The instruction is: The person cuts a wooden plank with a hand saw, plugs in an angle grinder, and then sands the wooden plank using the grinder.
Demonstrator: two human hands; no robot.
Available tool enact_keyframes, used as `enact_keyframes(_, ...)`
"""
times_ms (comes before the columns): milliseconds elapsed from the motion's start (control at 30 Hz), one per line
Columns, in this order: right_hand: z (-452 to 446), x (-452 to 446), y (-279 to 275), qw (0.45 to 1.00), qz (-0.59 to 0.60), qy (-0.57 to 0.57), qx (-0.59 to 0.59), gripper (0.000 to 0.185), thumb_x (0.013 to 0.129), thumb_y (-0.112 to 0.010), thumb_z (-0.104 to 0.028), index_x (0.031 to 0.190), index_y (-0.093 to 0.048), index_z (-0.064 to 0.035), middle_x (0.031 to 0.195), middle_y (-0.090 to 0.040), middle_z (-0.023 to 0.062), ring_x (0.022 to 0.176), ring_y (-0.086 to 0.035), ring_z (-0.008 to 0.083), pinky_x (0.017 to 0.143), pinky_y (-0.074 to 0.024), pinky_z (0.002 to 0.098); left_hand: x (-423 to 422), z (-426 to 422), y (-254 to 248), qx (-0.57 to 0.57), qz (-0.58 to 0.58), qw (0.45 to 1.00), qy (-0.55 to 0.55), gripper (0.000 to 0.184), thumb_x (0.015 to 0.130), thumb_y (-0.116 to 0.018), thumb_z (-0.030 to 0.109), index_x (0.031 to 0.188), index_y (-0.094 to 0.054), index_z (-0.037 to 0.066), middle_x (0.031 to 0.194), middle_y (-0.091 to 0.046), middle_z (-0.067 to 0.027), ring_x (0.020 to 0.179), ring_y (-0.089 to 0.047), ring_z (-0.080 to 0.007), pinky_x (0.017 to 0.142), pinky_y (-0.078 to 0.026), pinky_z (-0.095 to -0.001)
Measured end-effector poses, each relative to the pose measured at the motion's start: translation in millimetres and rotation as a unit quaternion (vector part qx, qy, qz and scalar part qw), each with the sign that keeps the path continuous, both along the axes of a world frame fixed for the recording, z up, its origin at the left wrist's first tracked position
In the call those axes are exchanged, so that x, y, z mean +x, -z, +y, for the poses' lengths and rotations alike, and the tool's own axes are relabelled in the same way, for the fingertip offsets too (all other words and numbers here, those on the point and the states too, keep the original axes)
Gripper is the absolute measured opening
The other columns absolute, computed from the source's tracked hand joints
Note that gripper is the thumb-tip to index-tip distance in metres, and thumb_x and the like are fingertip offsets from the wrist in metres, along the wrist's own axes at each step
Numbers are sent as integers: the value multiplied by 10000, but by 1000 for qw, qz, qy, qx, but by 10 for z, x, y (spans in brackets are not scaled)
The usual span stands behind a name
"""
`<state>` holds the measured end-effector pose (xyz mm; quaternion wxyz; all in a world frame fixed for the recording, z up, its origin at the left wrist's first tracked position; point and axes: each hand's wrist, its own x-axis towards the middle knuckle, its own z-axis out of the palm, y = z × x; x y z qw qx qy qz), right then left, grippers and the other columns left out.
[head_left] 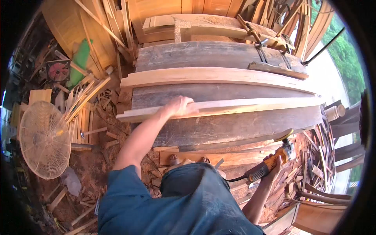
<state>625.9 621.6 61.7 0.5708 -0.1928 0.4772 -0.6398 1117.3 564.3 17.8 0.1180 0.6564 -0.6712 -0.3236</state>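
My left hand (181, 106) is closed over the near long wooden board (250, 104), left of its middle. This pale board lies across the dark workbench (203, 129). In my right hand (276, 167), off the bench's near right side, is a yellow and black angle grinder (270, 161). Its yellow-edged disc (284, 135) is beside the bench's near edge, and a black cord runs from its rear toward my body. Beyond the held board lies a second long, slightly curved board (219, 75). The fingertips of my left hand are partly hidden behind the board.
Clamps (256, 37) sit at the bench's far right near a rough wood strip (278, 70). A curved wooden piece (211, 28) lies behind. To the left stands a round fan (45, 140). Scrap wood (88, 105) and sawdust cover the floor. More planks (219, 158) lie near my feet.
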Motion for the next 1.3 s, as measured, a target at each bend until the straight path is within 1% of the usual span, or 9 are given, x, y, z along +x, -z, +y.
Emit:
enact_keyframes(67, 95, 22, 94, 1000, -1, 17, 1, 408, 911, -680, -337, 1157, -548, -38, 904, -624, 108, 755, -623, 202, 692, -544, 324, -104, 172, 179, -115, -136, 984, 23, 629, 834, -641, 667, 1007, -661, 63, 885, -711, -152, 799, -706, -303, 712, -567, -458)
enact_keyframes(233, 257, 82, 196, 999, 39, -11, 16, 387, 902, -684, -341, 1127, -587, -41, 895, -631, 86, 768, -628, 184, 689, -548, 307, -310, 343, 339, -159, -158, 973, -59, 473, 801, -759, 492, 979, -611, 79, 874, -664, -113, 850, -663, -271, 714, -515, -447)
enact_keyframes(367, 382, 320, 178, 997, 55, -10, 47, 440, 897, -684, -393, 1124, -586, -29, 883, -620, 71, 758, -619, 171, 689, -545, 299, -335, 329, 662, -298, -110, 941, -117, 570, 764, -760, 560, 972, -625, 47, 918, -687, -134, 870, -667, -288, 783, -498, -463)
enact_keyframes(600, 530, 756, -16, 993, 110, -8, 36, 424, 923, -654, -375, 1136, -579, -16, 890, -617, 72, 765, -618, 183, 684, -539, 302, -138, 149, 380, -108, -42, 988, -106, 670, 714, -741, 655, 889, -707, 10, 806, -709, -205, 777, -703, -343, 786, -572, -452)
enact_keyframes(633, 539, 821, -72, 993, 113, -27, 23, 422, 917, -662, -375, 1130, -584, -19, 894, -623, 76, 765, -623, 191, 683, -541, 306, -71, 114, 144, 0, -30, 996, -81, 690, 734, -710, 652, 961, -718, 1, 955, -711, -213, 922, -692, -351, 895, -536, -478)
enact_keyframes(833, 148, 893, 64, 996, 37, -79, 14, 390, 902, -675, -317, 1159, -587, -37, 985, -657, 104, 835, -645, 212, 716, -547, 319, -110, 35, 947, -343, -99, 927, -118, 495, 865, -651, 447, 1191, -665, 75, 1285, -617, -160, 1171, -581, -329, 1043, -413, -536)
enact_keyframes(967, -203, 1280, -44, 992, 97, -78, 36, 380, 894, -682, -281, 1175, -569, -51, 963, -638, 95, 818, -650, 227, 691, -557, 336, -881, 734, 240, -76, 215, 974, 15, 633, 894, -670, 447, 1379, -517, 70, 1262, -627, -169, 1153, -604, -326, 1045, -442, -479)
enact_keyframes(1100, -623, 1401, 128, 981, 103, -147, 70, 410, 870, -718, -346, 1143, -582, -71, 901, -628, 79, 735, -636, 207, 643, -548, 325, -1590, 1143, -209, 40, 516, 852, 83, 790, 848, -766, 387, 1465, -415, 41, 1248, -645, -151, 1096, -644, -206, 932, -511, -358)
enact_keyframes(1300, -755, 1875, 95, 966, 162, -194, 45, 465, 855, -722, -240, 1200, -466, -59, 863, -596, 89, 669, -637, 207, 568, -553, 327, -1596, 1260, -30, -6, 456, 889, -39, 659, 838, -779, 297, 1396, -508, 72, 1181, -688, -149, 1087, -663, -240, 941, -499, -373)
